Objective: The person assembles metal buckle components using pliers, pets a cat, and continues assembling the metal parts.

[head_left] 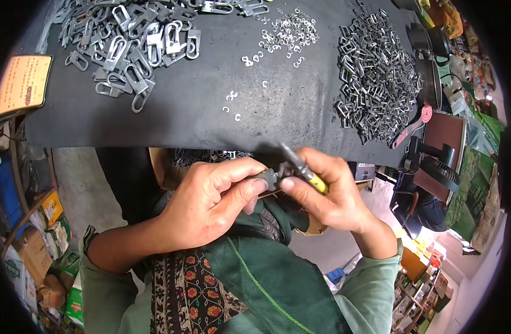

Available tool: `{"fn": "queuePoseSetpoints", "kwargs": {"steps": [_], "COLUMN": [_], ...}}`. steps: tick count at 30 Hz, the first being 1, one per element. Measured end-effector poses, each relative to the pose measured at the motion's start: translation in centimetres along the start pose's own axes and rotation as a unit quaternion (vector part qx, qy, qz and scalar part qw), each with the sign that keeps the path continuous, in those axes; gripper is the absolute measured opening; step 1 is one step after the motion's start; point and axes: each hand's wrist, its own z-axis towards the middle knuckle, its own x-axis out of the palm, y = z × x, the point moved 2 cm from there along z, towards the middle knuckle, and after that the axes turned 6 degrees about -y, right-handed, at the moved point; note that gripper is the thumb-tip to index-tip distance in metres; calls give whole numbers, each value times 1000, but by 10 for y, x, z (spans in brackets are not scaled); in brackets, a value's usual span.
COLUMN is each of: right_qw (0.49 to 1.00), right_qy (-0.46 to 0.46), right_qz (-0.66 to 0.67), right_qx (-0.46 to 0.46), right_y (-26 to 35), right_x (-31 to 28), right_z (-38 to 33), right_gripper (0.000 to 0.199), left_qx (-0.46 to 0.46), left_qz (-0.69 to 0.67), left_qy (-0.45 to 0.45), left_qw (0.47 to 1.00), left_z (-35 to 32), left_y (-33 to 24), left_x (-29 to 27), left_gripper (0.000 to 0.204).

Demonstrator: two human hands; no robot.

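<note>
My left hand point(208, 203) pinches a small dark grey metal fitting point(271, 179) between thumb and forefinger, just off the table's front edge. Close against it, my right hand point(338, 192) is closed round a slim tool with a yellow-and-black handle point(318, 182). The tool's metal end points up and away to the left, slightly blurred; its exact kind is unclear. Beyond my hands, small silver C-shaped rings point(294, 33) lie scattered on the dark table. A heap of long metal loop clasps point(135, 47) is at the far left, and small rectangular metal links point(378, 78) are piled at the right.
The black table point(183, 117) ends just beyond my hands. More metal parts point(211, 157) show below its edge. A yellow printed pad point(24, 83) lies at the left; a pink-handled tool point(414, 127) and a black fan point(440, 172) are at the right.
</note>
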Motion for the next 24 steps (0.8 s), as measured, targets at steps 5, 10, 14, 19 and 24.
{"fn": "queuePoseSetpoints", "kwargs": {"steps": [5,10,14,19,24], "right_qw": [997,985,986,986,974], "right_qy": [14,19,9,48,65], "right_qz": [-20,-43,-71,-39,-107], "right_qx": [-69,-168,-149,-158,-187], "right_y": [4,13,15,15,18], "right_x": [-8,-10,-13,-11,-11], "right_z": [2,4,4,4,5], "right_gripper": [12,11,11,12,14], "left_qx": [3,-90,-66,-21,-118], "left_qz": [-6,-95,-83,-58,-126], "left_qy": [16,77,56,68,129], "left_qw": [1000,988,993,996,977], "left_z": [0,-1,-4,-4,-2], "left_y": [-5,-14,-19,-8,-7], "left_x": [-4,-7,-6,-6,-8], "left_gripper": [21,16,16,23,22]}}
